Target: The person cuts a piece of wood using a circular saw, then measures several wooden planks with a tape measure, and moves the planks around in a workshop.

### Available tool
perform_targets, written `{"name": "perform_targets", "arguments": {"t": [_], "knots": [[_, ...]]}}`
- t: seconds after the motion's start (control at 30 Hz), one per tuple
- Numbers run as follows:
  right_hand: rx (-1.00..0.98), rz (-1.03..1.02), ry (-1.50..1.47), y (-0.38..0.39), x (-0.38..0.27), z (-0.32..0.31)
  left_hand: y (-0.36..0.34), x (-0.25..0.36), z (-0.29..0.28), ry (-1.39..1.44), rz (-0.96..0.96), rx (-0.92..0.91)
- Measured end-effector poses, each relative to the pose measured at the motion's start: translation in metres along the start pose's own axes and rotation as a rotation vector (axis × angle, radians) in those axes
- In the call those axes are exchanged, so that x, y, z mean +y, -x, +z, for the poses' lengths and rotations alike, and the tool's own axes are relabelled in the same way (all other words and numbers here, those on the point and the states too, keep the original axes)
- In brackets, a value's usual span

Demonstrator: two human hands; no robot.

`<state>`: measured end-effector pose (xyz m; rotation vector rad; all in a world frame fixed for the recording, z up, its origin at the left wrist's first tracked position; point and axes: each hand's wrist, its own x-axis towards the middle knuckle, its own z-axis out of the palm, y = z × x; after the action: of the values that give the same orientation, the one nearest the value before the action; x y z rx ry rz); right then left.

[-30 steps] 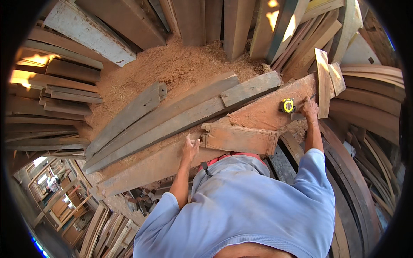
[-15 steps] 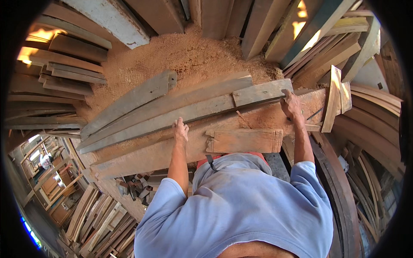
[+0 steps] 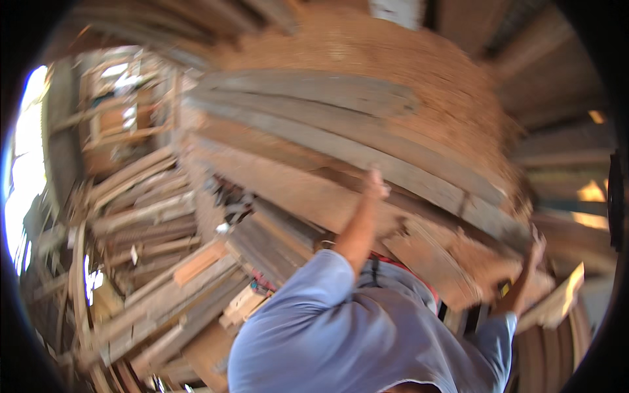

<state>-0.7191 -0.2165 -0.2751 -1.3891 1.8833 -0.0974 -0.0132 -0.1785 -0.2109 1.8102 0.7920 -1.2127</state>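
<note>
My left hand (image 3: 376, 182) is at the near edge of a long grey plank (image 3: 327, 141); blur hides its fingers and whether it grips. At the right, my right hand (image 3: 537, 247) is by the outer end of a short grey board (image 3: 495, 224), its fingers smeared as well. That short board lies in line with the long plank's right end. Behind them, further long planks (image 3: 308, 92) lie side by side. Nearer me, a thick wooden beam (image 3: 282, 183) runs beneath my forearms, with a short wide wood piece (image 3: 432, 259) close to my waist.
Reddish sawdust (image 3: 458, 72) covers the ground beyond the planks. Stacked lumber (image 3: 144, 196) fills the left side, and more boards (image 3: 563, 144) stand at the right. A pale offcut (image 3: 557, 301) juts out near my right forearm. A small yellow-and-black object (image 3: 504, 288) shows beside that forearm.
My view has swung left, so the planks now slant down to the right and more of the left lumber shows. Both hands remain near the same boards. The picture has become blurred.
</note>
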Motion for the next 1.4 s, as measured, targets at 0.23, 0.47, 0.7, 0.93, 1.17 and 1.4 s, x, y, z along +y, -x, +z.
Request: {"name": "perform_targets", "arguments": {"t": [0.23,0.47,0.7,0.93,1.17,1.4], "knots": [[-0.109,0.543,-0.445,-0.034,0.016,-0.007,0.008,-0.010,0.020,0.471,-0.119,0.046],[-0.310,0.675,-0.888,-0.008,-0.029,-0.030,-0.032,-0.014,0.024,0.518,0.031,-0.163],[-0.342,0.694,-1.013,-0.008,-0.055,-0.026,-0.026,-0.020,0.022,0.721,0.170,-0.259],[-0.173,0.529,-0.836,0.008,-0.111,-0.083,0.036,-0.007,0.028,0.706,0.174,-0.050],[-0.082,0.491,-0.768,0.030,-0.201,-0.174,0.013,0.014,-0.004,0.703,0.044,-0.144],[0.020,0.286,-0.933,0.086,-0.235,-0.222,0.072,0.041,-0.007,0.845,0.190,-0.670]]}}
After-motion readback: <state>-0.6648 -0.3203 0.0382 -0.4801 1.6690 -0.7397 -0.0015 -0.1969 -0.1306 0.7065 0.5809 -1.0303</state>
